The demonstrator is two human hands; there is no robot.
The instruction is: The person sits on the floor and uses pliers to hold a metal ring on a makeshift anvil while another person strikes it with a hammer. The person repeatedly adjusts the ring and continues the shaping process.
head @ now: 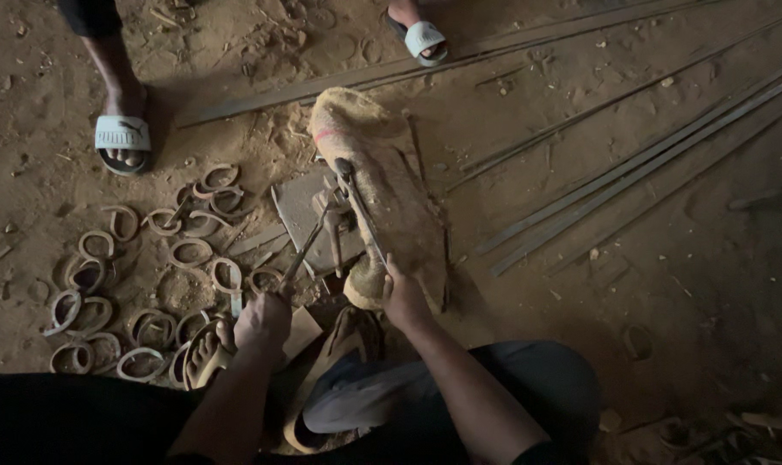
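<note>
Knees and dark trousers (460, 387) fill the 6 o'clock edge, with both forearms reaching up-frame from them.

Left hand (262, 320): fingers clamped around the near end of a thin metal rod (303, 254). The rod's long axis runs from 7 o'clock to 1 o'clock, ending at the small bending jig (335, 211) on a flat metal plate (301, 211).

Right hand (404, 300): fingers closed on the near end of a long lever handle (361, 215). The handle's long axis runs from 5 o'clock to 11 o'clock, lying along a sack-wrapped block (382, 185) on the dirt floor (649, 284).

Key relation: both tools converge on the jig, which lies at 12 o'clock from the two hands, between them. The left hand is slightly nearer the camera; the right sits nearer the block. Whether the rod tip touches the jig cannot be told in the dim light.

Surroundings: a pile of bent metal loops (150, 284) lies at 9 o'clock of the left hand. Long flat metal strips (632, 172) run diagonally at 2 o'clock. Another person's sandalled feet (122, 138) stand at 11 o'clock and 12 o'clock, well apart from the hands.
</note>
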